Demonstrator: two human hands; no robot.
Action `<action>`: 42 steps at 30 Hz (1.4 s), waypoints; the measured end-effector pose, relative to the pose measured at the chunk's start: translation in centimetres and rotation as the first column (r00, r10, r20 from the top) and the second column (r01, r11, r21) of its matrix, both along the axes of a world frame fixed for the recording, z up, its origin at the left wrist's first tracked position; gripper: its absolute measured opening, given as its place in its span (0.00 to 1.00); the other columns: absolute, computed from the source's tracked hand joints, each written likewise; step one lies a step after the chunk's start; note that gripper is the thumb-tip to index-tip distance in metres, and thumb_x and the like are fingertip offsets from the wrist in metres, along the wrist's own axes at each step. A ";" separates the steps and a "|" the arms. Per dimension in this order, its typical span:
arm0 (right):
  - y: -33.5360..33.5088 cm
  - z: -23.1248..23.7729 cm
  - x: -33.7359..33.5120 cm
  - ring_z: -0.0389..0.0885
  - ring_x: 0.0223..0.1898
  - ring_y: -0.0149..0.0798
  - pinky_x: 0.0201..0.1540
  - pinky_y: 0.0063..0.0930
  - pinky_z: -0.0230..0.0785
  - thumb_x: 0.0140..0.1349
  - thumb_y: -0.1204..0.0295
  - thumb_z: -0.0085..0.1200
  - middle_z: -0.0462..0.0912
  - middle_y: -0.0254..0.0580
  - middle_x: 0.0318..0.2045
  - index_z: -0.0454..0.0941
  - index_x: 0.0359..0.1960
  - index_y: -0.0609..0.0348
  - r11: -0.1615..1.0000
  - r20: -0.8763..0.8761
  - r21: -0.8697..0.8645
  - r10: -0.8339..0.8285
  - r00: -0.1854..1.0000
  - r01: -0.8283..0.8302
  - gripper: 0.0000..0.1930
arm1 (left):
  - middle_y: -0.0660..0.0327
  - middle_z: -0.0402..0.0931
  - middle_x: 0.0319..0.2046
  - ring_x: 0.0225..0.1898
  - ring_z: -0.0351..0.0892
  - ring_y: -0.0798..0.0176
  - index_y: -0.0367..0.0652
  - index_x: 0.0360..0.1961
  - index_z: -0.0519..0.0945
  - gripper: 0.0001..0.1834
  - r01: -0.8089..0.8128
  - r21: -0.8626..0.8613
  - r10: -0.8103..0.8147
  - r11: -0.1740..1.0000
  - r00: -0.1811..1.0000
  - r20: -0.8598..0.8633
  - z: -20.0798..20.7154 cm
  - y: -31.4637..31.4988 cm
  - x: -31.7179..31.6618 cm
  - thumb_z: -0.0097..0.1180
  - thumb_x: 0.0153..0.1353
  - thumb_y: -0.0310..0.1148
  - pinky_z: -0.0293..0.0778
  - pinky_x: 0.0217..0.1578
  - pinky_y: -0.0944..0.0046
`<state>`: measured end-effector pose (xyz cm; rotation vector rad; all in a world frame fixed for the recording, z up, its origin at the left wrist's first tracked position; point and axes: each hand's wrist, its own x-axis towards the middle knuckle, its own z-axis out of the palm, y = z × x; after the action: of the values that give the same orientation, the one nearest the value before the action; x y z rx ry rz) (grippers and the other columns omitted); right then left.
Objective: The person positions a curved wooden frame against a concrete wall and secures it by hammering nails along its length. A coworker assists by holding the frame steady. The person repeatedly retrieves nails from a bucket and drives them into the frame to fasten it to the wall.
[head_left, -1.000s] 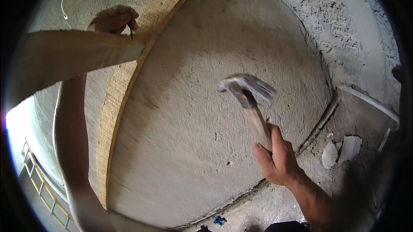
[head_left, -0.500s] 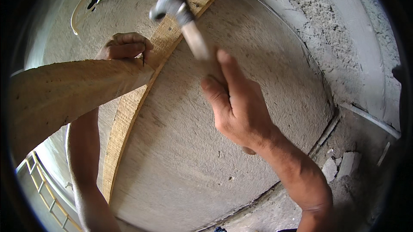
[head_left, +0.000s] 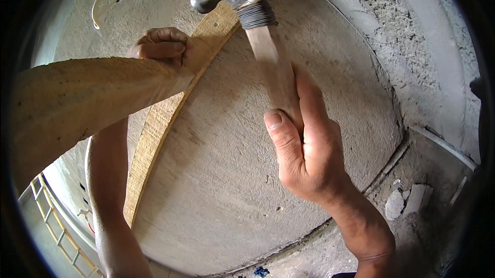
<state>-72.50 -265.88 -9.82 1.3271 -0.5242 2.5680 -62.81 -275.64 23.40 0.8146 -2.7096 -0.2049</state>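
My right hand [head_left: 314, 149] is wrapped round the wooden handle of a claw hammer [head_left: 273, 61], thumb laid along it. Dark wire binds the neck below the grey metal head, which is raised at the top of the view, apart from the wood. Across on the left, my left hand [head_left: 162, 45] is closed in a pinch by the end of a thick wooden beam [head_left: 103, 85]. A thin dark nail [head_left: 182, 61] shows under its fingertips, at the beam's end. That end meets a long wooden strip [head_left: 154, 133] lying along a grey wall; the beam hides my left wrist.
A pale cable [head_left: 97, 12] sticks out of a dark hole in the grey wall [head_left: 247, 175] at upper left. Rough plaster [head_left: 417, 46] borders the right side. Broken chunks [head_left: 399, 203] lie at lower right. A yellowish ladder [head_left: 56, 231] stands at lower left.
The hammer has swung up and right with my right hand, its head now farther from the nail. My left hand keeps its pinch at the beam's end; the whole view has shifted slightly.
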 end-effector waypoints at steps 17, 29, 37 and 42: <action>-1.8 2.4 -1.9 0.86 0.22 0.36 0.18 0.30 0.77 0.78 0.71 0.49 0.78 0.42 0.24 0.56 0.68 0.62 0.987 0.033 0.057 -0.151 0.988 0.149 0.23 | 0.62 0.82 0.21 0.20 0.77 0.67 0.38 0.32 0.88 0.08 0.200 0.041 -0.189 0.979 0.966 -0.179 -1.1 -1.5 -0.5 0.71 0.60 0.33 0.70 0.21 0.64; -1.9 1.6 -0.6 0.81 0.26 0.27 0.23 0.26 0.73 0.79 0.68 0.50 0.77 0.38 0.29 0.56 0.74 0.69 0.996 0.032 0.083 -0.020 0.999 0.018 0.29 | 0.63 0.83 0.23 0.20 0.78 0.69 0.40 0.36 0.87 0.08 0.035 -0.037 -0.038 0.999 0.996 -0.084 -1.2 0.7 -0.7 0.69 0.65 0.34 0.69 0.20 0.68; -1.4 0.4 0.7 0.86 0.26 0.35 0.24 0.28 0.80 0.79 0.69 0.47 0.81 0.45 0.29 0.54 0.75 0.64 0.994 0.058 0.104 0.036 0.998 -0.042 0.28 | 0.62 0.84 0.26 0.24 0.81 0.67 0.39 0.41 0.86 0.08 0.050 0.051 -0.034 0.997 0.961 -0.274 -1.4 -0.7 -0.3 0.69 0.65 0.32 0.75 0.25 0.68; -1.6 0.5 1.1 0.81 0.27 0.30 0.28 0.30 0.75 0.79 0.68 0.48 0.79 0.41 0.31 0.57 0.76 0.64 0.989 0.063 0.099 0.100 0.993 -0.106 0.28 | 0.62 0.84 0.29 0.27 0.82 0.68 0.38 0.44 0.84 0.12 0.010 0.046 0.002 0.999 0.968 -0.250 -1.1 1.1 0.2 0.69 0.65 0.33 0.76 0.27 0.69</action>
<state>-71.39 -267.51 -9.37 1.3493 -0.6215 2.7040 -62.58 -274.49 22.29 0.7420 -2.4780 -0.3494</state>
